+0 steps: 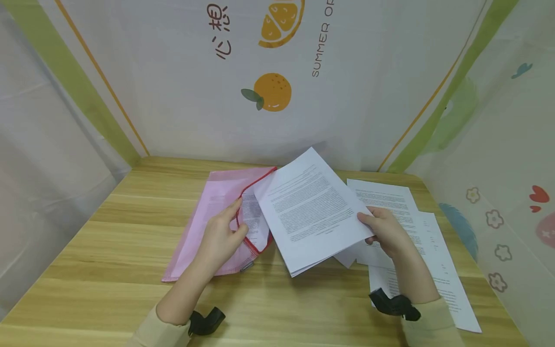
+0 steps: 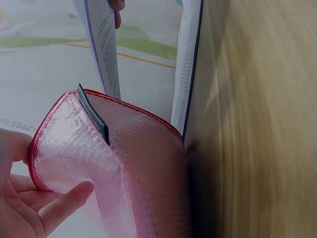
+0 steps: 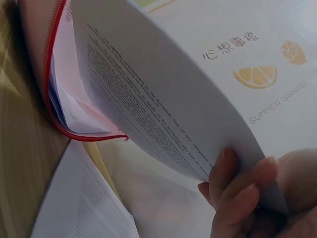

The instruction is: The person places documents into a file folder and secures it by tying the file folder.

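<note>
Papers (image 1: 314, 212) right at the mouth of a pink pouch (image 1: 210, 193)
So the left hand (image 1: 221, 236) pinches the pouch's red rim at 3 o'clock, and the right hand (image 1: 386, 231) is clamped on the papers' 4 o'clock edge, tilted above the desk (image 1: 108, 270), pouch at their 9. Loose sheets (image 1: 433, 241) overlap on the desk around 4.

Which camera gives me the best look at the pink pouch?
The head view: it shows most of the pink pouch, though the left hand covers part. The left wrist view shows its red-edged end close up, not the whole. The right wrist view looks into its open mouth, cutting off the rest.
</note>
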Tool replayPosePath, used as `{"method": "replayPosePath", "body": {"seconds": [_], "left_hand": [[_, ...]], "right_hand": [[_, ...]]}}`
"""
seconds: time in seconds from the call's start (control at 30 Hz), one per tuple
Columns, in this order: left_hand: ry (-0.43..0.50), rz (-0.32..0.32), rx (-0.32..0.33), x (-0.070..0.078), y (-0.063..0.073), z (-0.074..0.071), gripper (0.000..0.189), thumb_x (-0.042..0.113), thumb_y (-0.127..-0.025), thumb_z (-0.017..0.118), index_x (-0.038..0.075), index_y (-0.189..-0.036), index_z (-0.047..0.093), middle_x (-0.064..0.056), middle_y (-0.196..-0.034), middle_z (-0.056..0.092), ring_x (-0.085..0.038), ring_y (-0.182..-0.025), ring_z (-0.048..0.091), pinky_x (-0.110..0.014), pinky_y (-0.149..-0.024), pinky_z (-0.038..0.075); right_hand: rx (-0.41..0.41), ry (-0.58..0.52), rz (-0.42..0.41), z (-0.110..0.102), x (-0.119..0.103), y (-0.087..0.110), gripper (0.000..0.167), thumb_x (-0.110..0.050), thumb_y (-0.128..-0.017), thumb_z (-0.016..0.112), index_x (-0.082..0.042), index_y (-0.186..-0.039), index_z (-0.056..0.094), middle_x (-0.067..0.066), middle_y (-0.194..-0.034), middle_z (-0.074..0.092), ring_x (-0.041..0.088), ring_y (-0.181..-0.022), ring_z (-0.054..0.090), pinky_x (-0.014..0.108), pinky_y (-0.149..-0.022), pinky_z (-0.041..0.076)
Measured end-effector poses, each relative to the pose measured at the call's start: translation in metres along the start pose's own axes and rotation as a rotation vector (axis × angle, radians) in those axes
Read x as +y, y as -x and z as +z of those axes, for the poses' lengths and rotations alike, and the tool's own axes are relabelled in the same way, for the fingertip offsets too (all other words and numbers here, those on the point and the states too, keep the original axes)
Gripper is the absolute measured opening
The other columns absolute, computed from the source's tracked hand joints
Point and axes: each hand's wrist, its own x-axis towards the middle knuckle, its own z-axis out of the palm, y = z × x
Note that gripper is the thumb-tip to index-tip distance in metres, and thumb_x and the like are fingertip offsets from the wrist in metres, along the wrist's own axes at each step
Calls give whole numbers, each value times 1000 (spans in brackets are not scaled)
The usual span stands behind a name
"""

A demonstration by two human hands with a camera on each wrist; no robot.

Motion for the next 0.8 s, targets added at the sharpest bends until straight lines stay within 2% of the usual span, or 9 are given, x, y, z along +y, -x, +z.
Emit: {"method": "replayPosePath", "body": {"seconds": [0.17,0.27,0.4,0.53,0.8], "left_hand": [[2,8,0,0,0,1,59,-3,-77,60,-9,-135,48,-21,-135,50,-11,-56,37,-25,-47,41],[2,6,-6,1,0,2,59,-2,-77,60,-8,-135,49,-20,-136,50,-8,-49,34,-25,-49,42],[20,-10,-31,3,2,2,59,-1,-79,59,-7,-136,47,-21,-137,48,-3,-40,28,-24,-43,41],[23,-19,-47,4,2,2,59,0,-79,59,-7,-136,47,-20,-138,48,-3,-39,28,-22,-36,38],[7,-18,-69,4,2,3,59,1,-79,61,-6,-136,48,-19,-138,48,-5,-42,26,-23,-37,36]], "right_hand": [[-7,-16,7,11,-1,0,42,-13,-102,40,15,-132,43,13,-93,67,9,-51,50,20,-46,40],[-13,-39,9,18,-2,0,43,-14,-102,38,14,-134,41,15,-94,66,10,-52,51,20,-48,42],[-19,-86,2,27,-2,-1,44,-14,-103,35,15,-136,38,17,-97,65,10,-52,53,20,-49,44],[-22,-130,-9,31,-1,-1,45,-14,-103,33,15,-138,35,19,-100,63,11,-54,55,21,-50,45],[-17,-240,34,31,0,-3,49,-16,-104,31,13,-143,28,19,-110,59,9,-55,51,20,-52,45]]}}
